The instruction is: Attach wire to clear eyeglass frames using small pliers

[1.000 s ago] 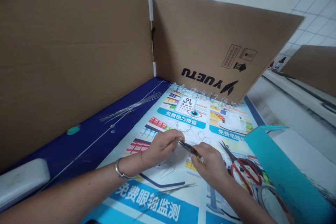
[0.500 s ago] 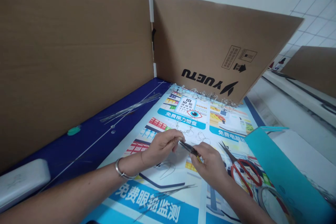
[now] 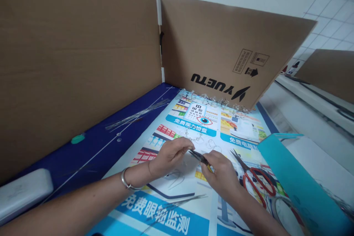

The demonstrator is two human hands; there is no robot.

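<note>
Around the yellow-handled pliers [image 3: 200, 156] my right hand [image 3: 219, 169] is closed, and their dark jaws point left toward my other hand. My left hand [image 3: 174, 155], with a silver bangle [image 3: 127, 180] on the wrist, pinches something at the tips of the jaws, too small to make out. Just beyond both hands, a string of clear beads [image 3: 197, 138] and a bent wire loop [image 3: 211, 144] lie on the printed poster [image 3: 190, 177]. Loose thin wires [image 3: 177, 203] rest nearer to me.
Red-handled scissors [image 3: 257, 180] lie at right beside a turquoise box [image 3: 301, 180]. A bundle of straight wires [image 3: 138, 114] lies on the blue surface at left, near a white case [image 3: 26, 191]. Cardboard panels [image 3: 221, 44] stand behind and left; wire-and-bead pieces [image 3: 218, 100] line the back panel.
Both hands stay almost in place. My left hand's fingers have shifted slightly at the pliers' tips, and the view has moved a little.
</note>
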